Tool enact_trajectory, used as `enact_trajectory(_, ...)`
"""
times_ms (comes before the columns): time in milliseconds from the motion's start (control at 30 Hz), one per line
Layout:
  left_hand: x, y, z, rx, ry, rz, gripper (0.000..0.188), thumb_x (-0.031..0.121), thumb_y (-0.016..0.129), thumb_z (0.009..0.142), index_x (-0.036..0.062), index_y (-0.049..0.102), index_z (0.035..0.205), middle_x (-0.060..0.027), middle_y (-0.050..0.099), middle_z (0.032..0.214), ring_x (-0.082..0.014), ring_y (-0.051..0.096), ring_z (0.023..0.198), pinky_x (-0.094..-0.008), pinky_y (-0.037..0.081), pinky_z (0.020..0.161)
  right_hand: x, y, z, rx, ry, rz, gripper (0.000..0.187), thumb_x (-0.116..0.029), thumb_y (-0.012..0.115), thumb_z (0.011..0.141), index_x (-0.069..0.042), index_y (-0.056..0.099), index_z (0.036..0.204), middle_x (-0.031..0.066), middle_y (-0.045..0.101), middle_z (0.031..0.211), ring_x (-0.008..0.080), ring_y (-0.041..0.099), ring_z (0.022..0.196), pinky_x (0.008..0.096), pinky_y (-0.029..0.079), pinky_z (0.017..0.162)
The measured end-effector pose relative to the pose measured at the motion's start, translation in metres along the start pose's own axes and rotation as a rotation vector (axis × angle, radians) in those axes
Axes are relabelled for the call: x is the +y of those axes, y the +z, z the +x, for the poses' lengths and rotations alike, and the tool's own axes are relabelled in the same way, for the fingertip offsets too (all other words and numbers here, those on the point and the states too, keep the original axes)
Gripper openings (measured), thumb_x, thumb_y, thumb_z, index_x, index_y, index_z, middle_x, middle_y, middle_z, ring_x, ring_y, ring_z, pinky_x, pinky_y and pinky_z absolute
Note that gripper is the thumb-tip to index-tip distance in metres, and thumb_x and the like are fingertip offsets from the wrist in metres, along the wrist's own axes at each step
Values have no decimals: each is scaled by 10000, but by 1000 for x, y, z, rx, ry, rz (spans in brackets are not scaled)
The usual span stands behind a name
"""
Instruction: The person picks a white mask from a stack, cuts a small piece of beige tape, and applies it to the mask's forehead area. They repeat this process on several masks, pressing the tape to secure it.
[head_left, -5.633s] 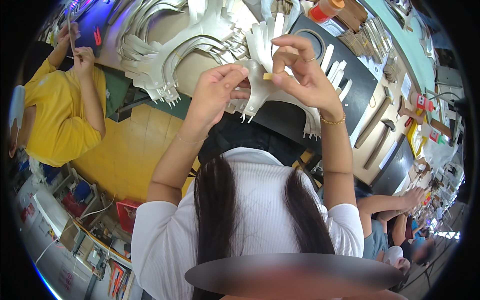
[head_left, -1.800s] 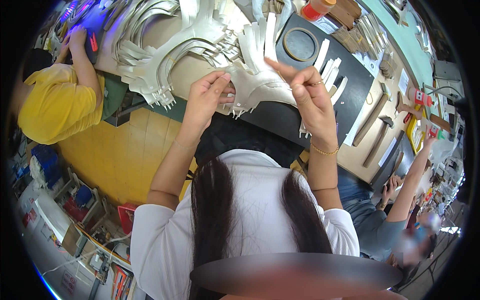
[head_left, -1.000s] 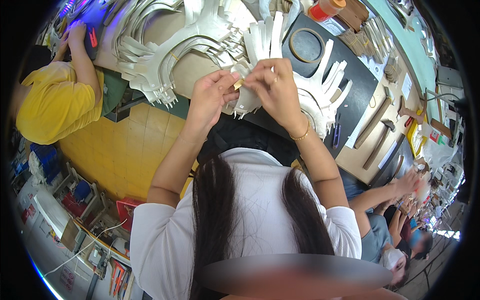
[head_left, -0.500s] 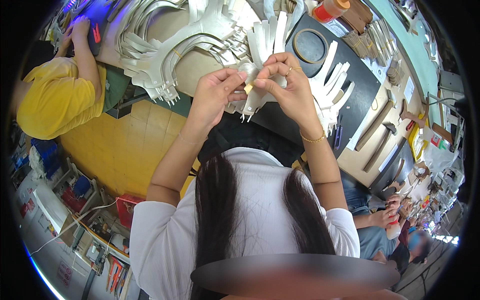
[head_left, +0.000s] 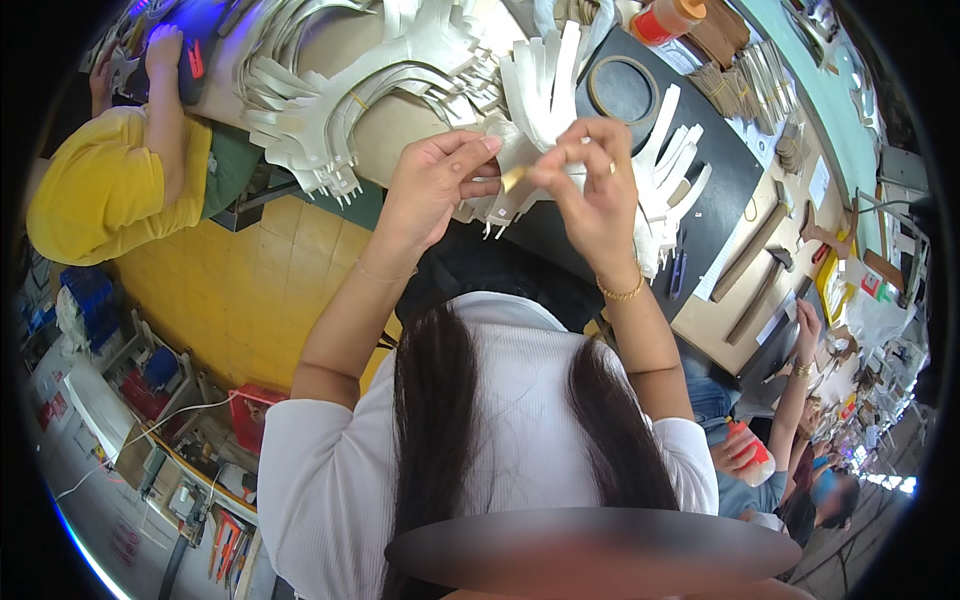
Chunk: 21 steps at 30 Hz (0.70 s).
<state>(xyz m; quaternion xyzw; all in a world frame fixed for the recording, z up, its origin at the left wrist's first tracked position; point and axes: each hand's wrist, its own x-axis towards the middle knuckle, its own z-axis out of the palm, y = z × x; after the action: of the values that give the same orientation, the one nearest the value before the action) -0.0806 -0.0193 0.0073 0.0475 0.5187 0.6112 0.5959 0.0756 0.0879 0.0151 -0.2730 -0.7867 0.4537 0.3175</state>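
My left hand [head_left: 435,185] is closed in a pinch, thumb against the bent fingers; what lies between them is hidden. My right hand [head_left: 595,195], slightly blurred, pinches a small yellow strip [head_left: 514,179], whose other end reaches my left fingertips. Both hands hover over a fan of white strap-like cut pieces [head_left: 540,85], with a white piece bearing a small square mark [head_left: 502,212] just below my fingers. Right of my right hand, another fan of white pieces [head_left: 672,180] spreads over a black mat [head_left: 715,240].
Stacked white curved pieces [head_left: 335,110] cover the table's left. A tape roll [head_left: 622,90], a red-and-orange bottle [head_left: 665,20], purple scissors [head_left: 679,268] and hammers [head_left: 760,240] lie to the right. One person in yellow [head_left: 110,190] works at left; another's hand [head_left: 738,455] holds a bottle at lower right.
My right hand has shifted slightly right, away from my left, drawing the yellow strip along. My left hand has hardly moved. The co-worker at lower right has raised an arm.
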Motion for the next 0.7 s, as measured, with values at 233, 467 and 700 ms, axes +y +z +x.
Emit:
enact_trajectory(233,0,8,-7,-49,17,2,195,176,629,911,-13,665,947,-74,661,885,-133,645,760,-274,552,710,8,6,18,-92,100,3,150,-164,771,726,-72,681,805,38,525,961,205,499,968,324,373,899)
enact_trajectory(467,0,3,-2,-61,-23,-74,189,175,632,906,-7,668,941,-74,673,882,-145,650,764,-299,542,718,-2,9,-4,162,-507,-370,272,-156,814,616,-216,635,812,-46,527,927,170,472,874,353,293,787)
enact_trajectory(700,1,4,-1,-61,-32,-83,195,185,638,903,-6,663,931,-73,659,866,-159,648,770,-312,546,726,-2,-12,-6,26,171,174,145,-161,789,698,-113,689,791,32,553,987,211,495,940,329,377,855)
